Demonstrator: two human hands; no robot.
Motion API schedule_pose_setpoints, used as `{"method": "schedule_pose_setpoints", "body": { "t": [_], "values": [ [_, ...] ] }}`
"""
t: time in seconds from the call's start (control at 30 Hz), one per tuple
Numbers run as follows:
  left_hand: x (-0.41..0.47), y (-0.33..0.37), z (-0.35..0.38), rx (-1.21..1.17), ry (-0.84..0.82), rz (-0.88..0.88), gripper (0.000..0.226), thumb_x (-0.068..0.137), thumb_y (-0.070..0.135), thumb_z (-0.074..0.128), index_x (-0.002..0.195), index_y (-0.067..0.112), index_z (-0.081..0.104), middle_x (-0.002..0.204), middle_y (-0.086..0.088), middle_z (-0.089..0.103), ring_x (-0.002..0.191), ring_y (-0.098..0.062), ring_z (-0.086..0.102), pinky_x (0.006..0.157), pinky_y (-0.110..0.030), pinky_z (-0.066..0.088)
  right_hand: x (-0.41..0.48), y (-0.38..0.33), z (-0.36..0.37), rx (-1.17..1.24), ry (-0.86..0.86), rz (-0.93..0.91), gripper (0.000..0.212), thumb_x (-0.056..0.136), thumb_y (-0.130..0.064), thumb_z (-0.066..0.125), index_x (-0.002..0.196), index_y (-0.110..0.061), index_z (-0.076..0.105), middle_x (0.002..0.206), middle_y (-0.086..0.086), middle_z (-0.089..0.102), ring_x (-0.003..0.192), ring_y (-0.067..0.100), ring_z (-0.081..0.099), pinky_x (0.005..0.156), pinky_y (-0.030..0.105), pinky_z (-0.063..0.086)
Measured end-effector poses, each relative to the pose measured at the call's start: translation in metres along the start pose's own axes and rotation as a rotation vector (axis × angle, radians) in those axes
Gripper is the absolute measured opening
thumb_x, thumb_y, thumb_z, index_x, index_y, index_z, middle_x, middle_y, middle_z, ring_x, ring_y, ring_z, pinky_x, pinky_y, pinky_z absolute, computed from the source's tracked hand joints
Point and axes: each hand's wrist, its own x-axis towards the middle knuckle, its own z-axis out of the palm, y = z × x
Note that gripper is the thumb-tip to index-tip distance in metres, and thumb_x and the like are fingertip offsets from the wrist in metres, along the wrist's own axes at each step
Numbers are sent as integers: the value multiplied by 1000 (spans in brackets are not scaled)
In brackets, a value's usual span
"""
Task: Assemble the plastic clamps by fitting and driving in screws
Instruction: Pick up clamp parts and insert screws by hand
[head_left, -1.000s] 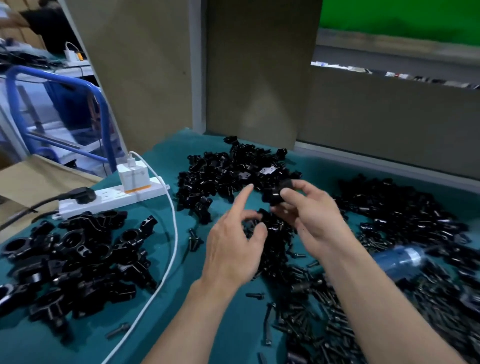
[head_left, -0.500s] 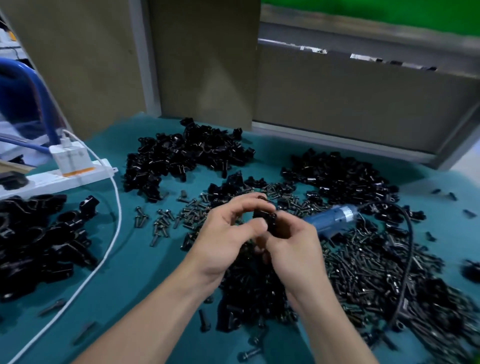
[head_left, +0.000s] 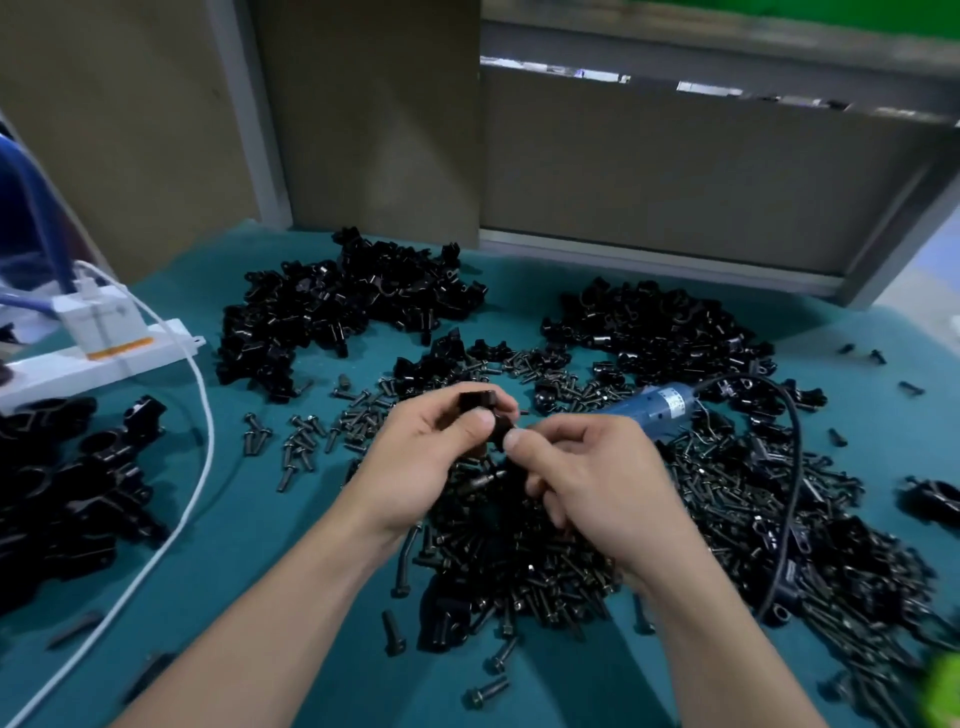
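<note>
Both hands meet over the middle of the teal table. My left hand grips a black plastic clamp piece between thumb and curled fingers. My right hand pinches the same clamp assembly from the right, thumb tip against it; a dark screw-like part shows just below, between the palms. A heap of black screws lies under and to the right of my hands. Piles of black clamp halves lie behind.
A blue electric screwdriver with a black cable lies right of my hands. Another clamp pile sits back right. Assembled clamps lie at the left beside a white power strip and white cord. Board walls stand behind.
The view swung right and down. My hands came together, the left joining the right on the clamp piece, and lowered over the screw heap.
</note>
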Motion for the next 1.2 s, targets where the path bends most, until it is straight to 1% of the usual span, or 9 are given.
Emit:
{"method": "schedule_pose_setpoints", "body": {
  "t": [0.17,0.3,0.4,0.57,0.7,0.87,0.93,1.07,1.2],
  "values": [
    [18,-3,-13,-175,378,-155,25,110,11,47,109,15,72,103,-8,80,91,-20,79,71,-21,61,77,-9,-43,-263,430,-17,13,92,-26,68,84,-27,79,72,-11,73,61,9,65,54,20,44],
    [24,-7,-21,-218,430,-167,25,111,10,45,108,13,70,95,-9,80,86,-23,79,67,-23,62,169,3,-72,-787,166,132,43,99,-13,54,142,-12,56,115,9,69,78,20,64,62,27,51],
    [25,-12,-20,-106,401,-129,28,110,8,45,105,17,71,97,-8,80,87,-22,79,72,-26,62,210,24,-78,-951,9,328,71,103,-20,49,164,-10,14,165,20,29,133,40,50,101,43,48],
    [26,-23,-19,51,330,-90,38,109,12,48,93,35,74,92,1,79,85,-17,77,79,-33,57,232,35,-65,-1025,-23,316,78,103,-30,49,166,-20,3,163,25,26,141,45,38,111,47,39],
    [30,-26,-17,150,282,-72,42,109,15,49,91,45,72,93,9,79,86,-12,77,78,-27,56,224,19,-54,-1087,-83,130,57,101,-22,52,155,-19,35,129,17,58,108,37,58,74,39,47],
    [30,-24,-15,215,252,-33,32,109,17,49,100,38,71,95,14,78,86,-9,77,77,-22,55,195,15,-48,-1089,-27,18,42,93,3,54,119,-26,71,117,8,70,89,25,66,75,38,58],
    [30,-23,-15,257,236,-18,28,109,16,49,103,34,70,93,18,76,84,-7,76,72,-17,55,183,13,-49,-981,37,6,38,95,1,60,106,-31,75,107,6,73,74,18,64,65,35,56],
    [27,-21,-13,304,210,-14,27,108,15,51,101,33,70,91,20,75,81,-4,75,68,-7,51,154,12,-51,-662,178,-62,29,101,-9,61,115,-30,76,89,4,74,47,6,56,45,24,46],
    [26,-21,-13,319,202,-2,26,107,15,51,101,31,70,89,16,76,81,-6,75,72,-17,53,121,13,-45,-320,242,-129,23,100,-13,65,95,-33,76,74,-6,70,37,1,47,38,11,32]
  ]
}}
